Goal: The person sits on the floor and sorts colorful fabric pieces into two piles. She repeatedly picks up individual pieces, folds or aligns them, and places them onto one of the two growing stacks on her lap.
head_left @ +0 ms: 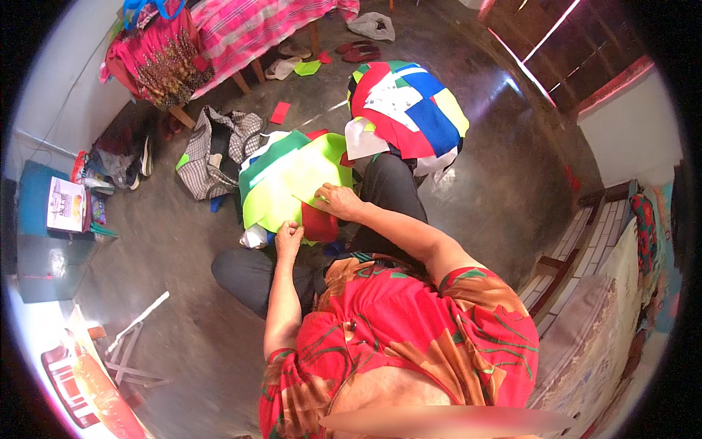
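Note:
A neon yellow-green piece of cloth [281,194] lies spread over a heap of cloth pieces in front of my lap. My left hand [289,233] has its fingers pinched at the near edge of this cloth. Farther up and to the right, my right hand [338,200] closes its fingers on the cloth's right side. Between the hands a dark red cloth piece [317,222] shows from under the yellow-green one. Green cloth [278,156] lies at the heap's far side. What sits under the heap is hidden.
A second rounded heap of red, blue, green and white cloth [431,126] stands beyond my right knee. A checked bag [219,150] slumps left of the near heap. A red scrap [279,113] and shoes [358,51] lie on the floor [504,190]. A teal cabinet [55,263] stands at left.

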A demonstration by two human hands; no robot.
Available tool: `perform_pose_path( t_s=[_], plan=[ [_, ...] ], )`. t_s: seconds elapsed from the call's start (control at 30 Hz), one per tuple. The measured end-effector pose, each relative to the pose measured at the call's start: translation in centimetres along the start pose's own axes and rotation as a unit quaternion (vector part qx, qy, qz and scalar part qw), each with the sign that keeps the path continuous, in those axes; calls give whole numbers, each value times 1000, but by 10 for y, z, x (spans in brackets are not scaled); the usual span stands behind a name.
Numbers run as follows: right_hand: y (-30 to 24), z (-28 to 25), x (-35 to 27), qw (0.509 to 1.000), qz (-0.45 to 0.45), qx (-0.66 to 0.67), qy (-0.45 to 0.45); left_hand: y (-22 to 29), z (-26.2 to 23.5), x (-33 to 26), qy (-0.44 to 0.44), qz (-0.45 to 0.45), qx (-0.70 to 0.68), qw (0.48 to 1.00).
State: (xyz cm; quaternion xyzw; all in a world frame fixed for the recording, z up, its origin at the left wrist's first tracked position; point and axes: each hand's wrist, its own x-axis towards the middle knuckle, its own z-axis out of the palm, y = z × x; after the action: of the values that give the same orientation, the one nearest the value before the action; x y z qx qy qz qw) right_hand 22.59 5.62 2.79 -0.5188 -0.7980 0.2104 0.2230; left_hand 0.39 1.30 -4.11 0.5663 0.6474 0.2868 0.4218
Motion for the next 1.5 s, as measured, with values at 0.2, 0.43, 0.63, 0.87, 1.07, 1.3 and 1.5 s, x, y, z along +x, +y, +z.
perform_pose_path(
  t_s=[0.2,0.43,0.63,0.87,1.07,1.3,1.5],
  plan=[
    [-13,-91,-1,982,-12,8,190,-13,1,1,-4,-26,-44,999],
    [92,-184,-21,896,133,-235,354,-3,3,-1,-11,-33,-22,999],
    [125,-183,-29,889,244,-267,282,-10,3,-2,-15,-39,-39,998],
    [134,-185,-23,888,249,-306,238,-13,2,-2,-20,-31,-32,999],
    [149,-195,-24,875,298,-247,290,-8,3,-3,-16,-20,-27,999],
    [48,-185,-11,927,2,-154,341,37,-18,-18,-98,-93,-268,954],
    [-25,-69,-19,973,-138,-143,119,41,-24,-23,-241,-183,-454,838]
  ],
)
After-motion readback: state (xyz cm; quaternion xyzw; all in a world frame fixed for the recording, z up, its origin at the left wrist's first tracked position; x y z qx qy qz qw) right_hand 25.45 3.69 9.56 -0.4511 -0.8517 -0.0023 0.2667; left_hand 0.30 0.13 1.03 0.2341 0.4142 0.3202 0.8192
